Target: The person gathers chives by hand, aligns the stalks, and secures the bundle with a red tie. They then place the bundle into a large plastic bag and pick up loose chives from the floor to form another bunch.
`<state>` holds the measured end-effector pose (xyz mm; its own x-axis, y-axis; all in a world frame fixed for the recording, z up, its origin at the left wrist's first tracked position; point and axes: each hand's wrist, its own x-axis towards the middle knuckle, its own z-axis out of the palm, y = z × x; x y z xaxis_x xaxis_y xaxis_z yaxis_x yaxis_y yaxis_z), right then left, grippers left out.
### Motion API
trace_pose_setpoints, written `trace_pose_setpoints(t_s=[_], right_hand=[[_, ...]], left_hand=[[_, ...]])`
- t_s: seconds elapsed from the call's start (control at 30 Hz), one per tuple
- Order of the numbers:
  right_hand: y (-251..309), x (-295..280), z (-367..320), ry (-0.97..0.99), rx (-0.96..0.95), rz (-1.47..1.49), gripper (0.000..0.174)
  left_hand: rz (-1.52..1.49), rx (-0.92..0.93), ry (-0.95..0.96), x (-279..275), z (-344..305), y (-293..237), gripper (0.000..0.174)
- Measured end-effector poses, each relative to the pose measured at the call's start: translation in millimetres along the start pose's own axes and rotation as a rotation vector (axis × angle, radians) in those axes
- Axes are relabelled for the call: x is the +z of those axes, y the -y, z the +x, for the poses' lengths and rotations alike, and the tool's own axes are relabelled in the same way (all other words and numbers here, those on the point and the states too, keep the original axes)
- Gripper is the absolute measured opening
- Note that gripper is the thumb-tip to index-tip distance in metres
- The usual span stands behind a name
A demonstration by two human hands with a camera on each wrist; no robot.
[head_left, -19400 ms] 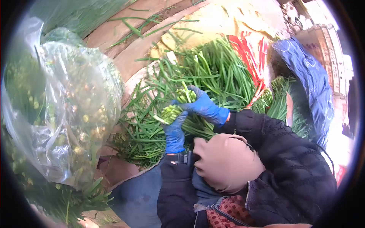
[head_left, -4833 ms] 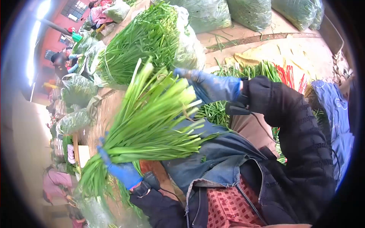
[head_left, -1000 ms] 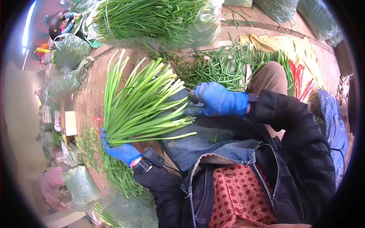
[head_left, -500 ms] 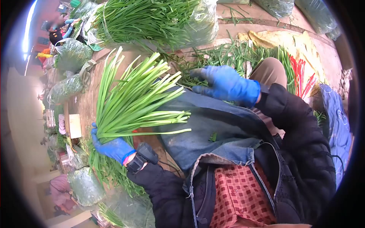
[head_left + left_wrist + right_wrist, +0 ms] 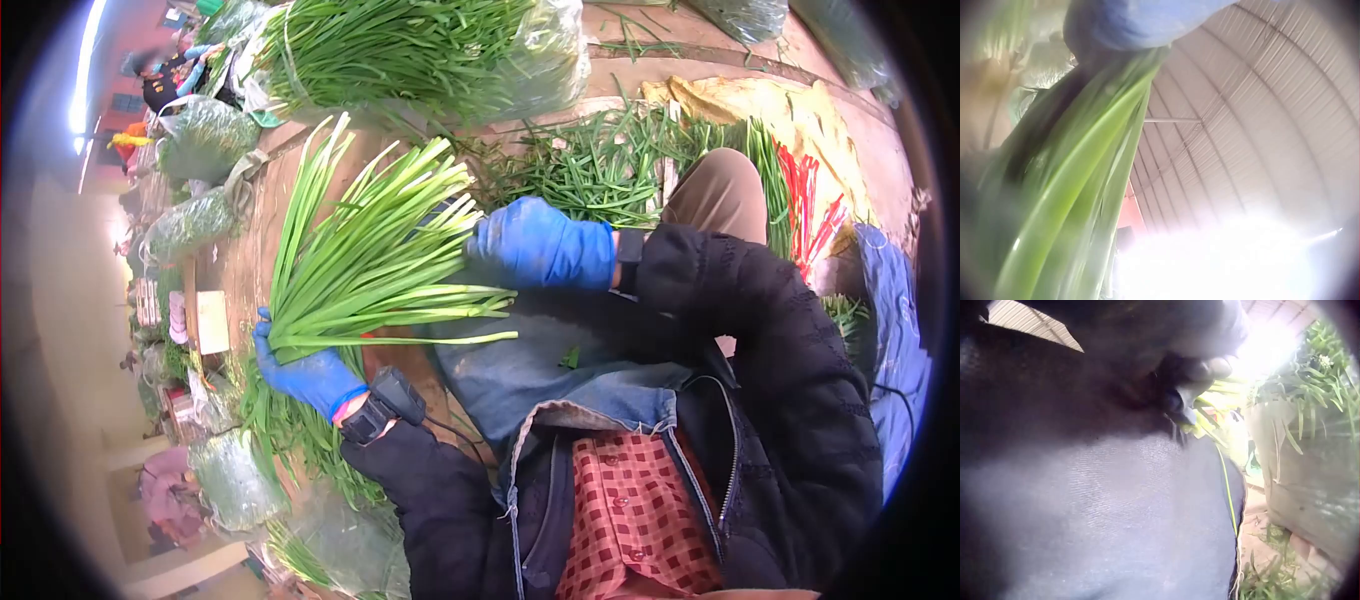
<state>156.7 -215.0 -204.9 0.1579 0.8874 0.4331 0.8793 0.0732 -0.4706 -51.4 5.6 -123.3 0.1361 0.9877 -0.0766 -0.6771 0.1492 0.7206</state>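
Note:
My blue-gloved left hand (image 5: 308,378) grips a fanned bunch of long green stalks (image 5: 370,260) by its leafy lower end. The pale cut ends spread to the right, over the denim apron (image 5: 590,330) on my lap. My right hand (image 5: 545,243), also in a blue glove, is at those cut ends with its fingers curled. In the right wrist view its dark fingertips (image 5: 1188,403) pinch at a few pale stalk ends (image 5: 1200,428). Flat leaves (image 5: 1085,169) hang from the blue glove (image 5: 1141,22) in the left wrist view.
A big plastic-wrapped heap of green leaves (image 5: 400,50) lies ahead. Loose cut leaves (image 5: 590,175) cover the floor beyond my knee (image 5: 722,195), near red ties (image 5: 805,205) and a yellow sack (image 5: 790,110). Several filled bags (image 5: 205,135) and other people (image 5: 160,85) are at left.
Half a second ago my right hand was held off the bunch with its fingers extended; now it has come back left to the cut ends, fingers curled. My left hand still grips the bunch.

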Motion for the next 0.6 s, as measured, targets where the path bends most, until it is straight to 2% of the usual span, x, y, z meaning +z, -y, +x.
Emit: trace_pose_setpoints(t_s=[0.1,0.17,0.23,0.27,0.3,0.33,0.4,0.43,0.47,0.5,0.53,0.57,0.6], right_hand=[[-7,-29,-1,-0.034,-0.050,-0.022,0.009],[-26,-44,-11,0.005,0.042,-0.120,0.010],[-57,-61,-33,0.038,0.225,-0.241,0.012],[-81,-69,-48,0.142,0.285,-0.355,0.012],[-98,-70,-63,0.247,0.348,-0.461,0.012],[-104,-68,-75,0.244,0.347,-0.459,0.012],[-99,-74,-80,0.601,0.305,-0.702,0.013],[-89,-62,-81,0.308,0.181,-0.533,0.015],[-54,-65,-65,0.194,0.116,-0.322,0.015],[-32,-57,-57,0.051,-0.027,-0.214,0.016],[-6,-51,-51,0.277,-0.013,-0.135,0.018],[21,-48,-41,0.247,-0.017,0.085,0.017],[38,-34,-38,0.107,-0.096,0.022,0.015]], left_hand=[[0.005,-0.002,-0.047,-1,5,0,0.021],[0.035,0.001,-0.035,-7,5,-1,0.020],[0.050,0.005,0.090,-22,16,-8,0.020],[-0.073,-0.078,0.100,-39,33,-12,0.026],[-0.070,-0.075,0.100,-39,31,-13,0.026],[0.010,-0.029,0.079,-38,26,-12,0.026],[0.087,0.015,0.058,-34,23,-12,0.026],[0.008,-0.034,0.044,-31,23,-12,0.026],[-0.070,-0.080,0.030,-29,23,-12,0.026],[-0.063,-0.079,0.030,-27,19,-8,0.026],[0.059,0.028,0.021,-21,13,-2,0.025],[0.177,0.136,0.018,-16,11,1,0.025],[0.182,0.136,0.032,-16,13,0,0.025]])
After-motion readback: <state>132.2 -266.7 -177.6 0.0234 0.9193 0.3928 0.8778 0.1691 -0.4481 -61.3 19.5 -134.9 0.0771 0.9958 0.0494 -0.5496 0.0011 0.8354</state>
